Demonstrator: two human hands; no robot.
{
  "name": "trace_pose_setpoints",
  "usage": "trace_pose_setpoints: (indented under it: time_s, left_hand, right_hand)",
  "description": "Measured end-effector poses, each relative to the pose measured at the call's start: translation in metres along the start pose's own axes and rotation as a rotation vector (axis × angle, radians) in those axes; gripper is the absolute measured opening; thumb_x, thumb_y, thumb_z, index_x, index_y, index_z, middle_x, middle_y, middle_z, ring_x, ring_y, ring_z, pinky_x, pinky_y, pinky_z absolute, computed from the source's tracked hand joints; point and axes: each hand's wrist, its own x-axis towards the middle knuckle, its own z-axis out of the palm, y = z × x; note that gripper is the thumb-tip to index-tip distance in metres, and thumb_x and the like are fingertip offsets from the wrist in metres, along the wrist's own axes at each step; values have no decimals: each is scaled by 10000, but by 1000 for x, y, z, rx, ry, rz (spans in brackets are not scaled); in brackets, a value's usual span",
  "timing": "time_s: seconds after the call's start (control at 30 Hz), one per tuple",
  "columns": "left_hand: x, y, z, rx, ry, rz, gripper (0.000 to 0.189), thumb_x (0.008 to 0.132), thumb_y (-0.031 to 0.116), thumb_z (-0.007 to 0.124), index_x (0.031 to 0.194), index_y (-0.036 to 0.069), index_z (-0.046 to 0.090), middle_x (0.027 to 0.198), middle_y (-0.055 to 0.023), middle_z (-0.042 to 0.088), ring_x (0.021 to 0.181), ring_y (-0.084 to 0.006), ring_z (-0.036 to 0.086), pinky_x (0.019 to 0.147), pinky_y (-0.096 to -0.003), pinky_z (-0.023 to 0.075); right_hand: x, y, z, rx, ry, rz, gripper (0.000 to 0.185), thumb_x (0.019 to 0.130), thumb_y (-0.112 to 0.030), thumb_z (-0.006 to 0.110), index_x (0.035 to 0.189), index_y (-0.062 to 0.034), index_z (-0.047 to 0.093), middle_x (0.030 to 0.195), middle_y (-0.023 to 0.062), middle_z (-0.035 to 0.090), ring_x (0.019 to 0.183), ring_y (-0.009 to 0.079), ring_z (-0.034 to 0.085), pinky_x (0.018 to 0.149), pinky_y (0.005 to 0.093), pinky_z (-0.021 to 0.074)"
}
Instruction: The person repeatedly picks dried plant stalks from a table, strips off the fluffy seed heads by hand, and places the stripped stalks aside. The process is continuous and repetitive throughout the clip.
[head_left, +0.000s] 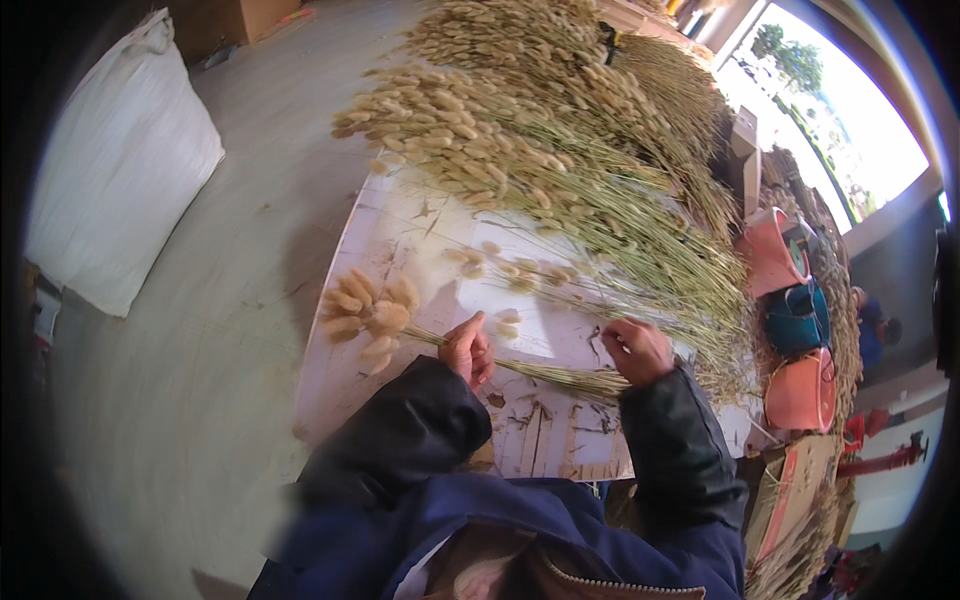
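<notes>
My left hand (469, 352) is closed around the stems of a small bunch of dried bunny-tail grass (371, 311), whose fluffy heads point left over the table edge side. The stems run on to the right, beneath my right hand (637, 349), whose fingers are curled above them; whether it pinches anything is not clear. Several loose bunny-tail stems (525, 276) lie just beyond my hands on the white worktable (420, 225). Behind them spreads a large heap of bunny-tail grass (465, 142), heads to the left and green stems to the right.
Pink buckets (801, 394) and a teal bucket (796, 319) stand at the right. A cardboard box (780, 495) with dried stems is at lower right. A big white sack (135, 165) stands on the floor at left. Another person (874, 330) is at the far right.
</notes>
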Motion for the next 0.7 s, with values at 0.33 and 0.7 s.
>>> trace_pose_setpoints:
  time_s: [0.33, 0.7]
  left_hand:
    - [6, 0, -4, -102, -28, -62, 377, 817, 299, 565, 566, 124, 346, 478, 29, 247, 372, -89, 230, 321, -247, 221]
    - [5, 1, -2, -117, 2, -61, 361, 812, 290, 565, 572, 128, 350, 473, 31, 234, 371, -86, 233, 328, -253, 218]
  right_hand:
    - [104, 73, 74, -608, 57, 197, 229, 745, -104, 506, 942, -200, 571, 911, 27, 569, 859, 237, 564, 728, 403, 409]
    - [83, 46, 17, -78, -168, -18, 125, 782, -176, 562, 833, -64, 579, 706, 107, 607, 691, 303, 589, 589, 379, 456]
